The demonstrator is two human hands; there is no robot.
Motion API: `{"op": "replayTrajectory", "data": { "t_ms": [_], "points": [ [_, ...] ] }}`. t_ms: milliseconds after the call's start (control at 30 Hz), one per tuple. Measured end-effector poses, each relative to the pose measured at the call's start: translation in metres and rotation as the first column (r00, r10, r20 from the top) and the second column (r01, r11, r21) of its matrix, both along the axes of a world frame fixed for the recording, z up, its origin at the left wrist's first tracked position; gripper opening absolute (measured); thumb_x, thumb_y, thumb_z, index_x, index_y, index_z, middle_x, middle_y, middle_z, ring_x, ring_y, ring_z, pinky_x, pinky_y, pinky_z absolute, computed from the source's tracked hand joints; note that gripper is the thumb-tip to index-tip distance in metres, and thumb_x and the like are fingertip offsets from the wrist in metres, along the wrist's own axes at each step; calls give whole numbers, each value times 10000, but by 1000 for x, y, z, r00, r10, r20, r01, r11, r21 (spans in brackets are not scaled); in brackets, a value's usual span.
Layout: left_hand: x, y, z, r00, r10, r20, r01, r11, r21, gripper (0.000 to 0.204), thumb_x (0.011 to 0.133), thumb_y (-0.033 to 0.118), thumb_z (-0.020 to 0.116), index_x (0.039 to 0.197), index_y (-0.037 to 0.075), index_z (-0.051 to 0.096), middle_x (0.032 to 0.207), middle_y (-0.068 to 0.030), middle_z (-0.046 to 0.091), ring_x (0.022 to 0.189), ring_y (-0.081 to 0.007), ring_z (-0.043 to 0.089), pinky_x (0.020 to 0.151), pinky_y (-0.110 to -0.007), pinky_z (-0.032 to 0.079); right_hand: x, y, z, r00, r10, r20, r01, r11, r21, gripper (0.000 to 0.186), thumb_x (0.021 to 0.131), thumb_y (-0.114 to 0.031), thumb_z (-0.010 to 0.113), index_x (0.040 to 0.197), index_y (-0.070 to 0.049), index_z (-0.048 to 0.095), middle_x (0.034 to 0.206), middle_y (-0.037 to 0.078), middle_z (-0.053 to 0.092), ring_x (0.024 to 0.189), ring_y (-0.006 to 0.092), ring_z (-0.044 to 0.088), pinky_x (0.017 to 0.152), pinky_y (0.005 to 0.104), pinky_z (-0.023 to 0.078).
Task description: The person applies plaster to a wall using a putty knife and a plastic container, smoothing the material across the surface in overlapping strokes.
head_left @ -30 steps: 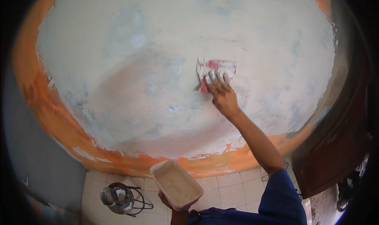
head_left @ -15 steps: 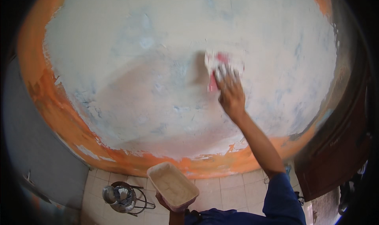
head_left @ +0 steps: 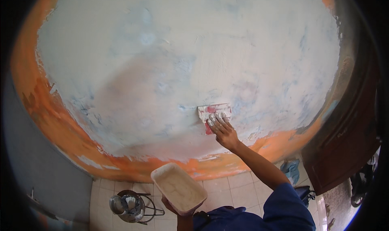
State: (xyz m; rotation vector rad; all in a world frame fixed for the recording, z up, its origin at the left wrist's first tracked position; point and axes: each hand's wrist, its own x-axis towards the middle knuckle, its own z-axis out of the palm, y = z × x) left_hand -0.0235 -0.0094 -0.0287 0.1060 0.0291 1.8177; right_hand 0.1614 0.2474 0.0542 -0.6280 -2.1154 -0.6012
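My right hand (head_left: 223, 130), its fingertips smeared white, is closed on a red putty spreader (head_left: 211, 109) coated in pale putty. The spreader lies against the wall (head_left: 259, 65), on the lower middle of a large whitish puttied area. Below it on the left, my left hand (head_left: 168, 206) supports a rectangular tub (head_left: 201, 198) from the side and underneath; most of its fingers are hidden. Smooth cream-coloured putty (head_left: 177, 186) fills the tub's inside. Fresh streaks of putty mark the wall above the spreader.
Orange paint (head_left: 137, 168) borders the puttied area. A stool (head_left: 148, 208) with metal cans (head_left: 129, 206) on it stands on the tiled floor (head_left: 101, 194) at lower left. A grey door (head_left: 48, 150) is at left, a dark brown panel (head_left: 336, 158) at right, near a blue bag (head_left: 291, 170).
My right hand has drawn the spreader down the wall and slightly left, leaving a smoothed streak above. The tub in my left hand stays at about the same place.
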Motion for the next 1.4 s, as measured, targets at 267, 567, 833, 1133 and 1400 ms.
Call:
{"op": "replayTrajectory", "data": {
  "t_ms": [267,567,833,1133,1400],
  "points": [
    [-15,2,2,997,-75,-28,76,994,74,823,818,704,401,1431,165,291,1376,-110,433,1159,-354,516,898,-557,474,-20,13,213,951,-44,-306,162,914,372,601,651,160,497,1223,-14,556,1255,158,558,1213,340,495,1048,474,365],
    [-29,-7,-10,991,-82,-107,85,996,22,791,846,689,362,1436,170,273,1380,-111,427,1165,-351,514,914,-553,468,-43,36,30,994,-98,38,99,995,-15,532,730,30,522,1260,-8,505,1329,179,486,1257,342,438,1083,515,301],
    [-46,-5,-14,986,20,-168,-25,999,-24,786,846,687,364,1434,173,273,1382,-109,424,1169,-356,511,882,-574,482,-45,-31,37,995,52,-81,-47,997,61,600,653,96,510,1237,-33,555,1300,156,525,1262,314,453,1079,511,326],
    [-48,-13,-20,995,-66,-72,65,998,-10,818,827,715,369,1432,172,276,1374,-135,423,1160,-362,515,859,-587,487,-77,37,167,969,-111,-221,166,954,248,635,628,125,535,1246,-19,534,1289,185,522,1221,339,478,1073,492,329],
    [-55,-6,-20,995,-59,-79,57,998,-20,815,821,707,390,1436,187,265,1390,-112,409,1166,-377,506,864,-608,477,-91,3,-8,995,-93,33,94,995,-42,595,671,46,532,1264,-1,512,1281,195,519,1230,357,463,1081,506,312]
  ]
}}
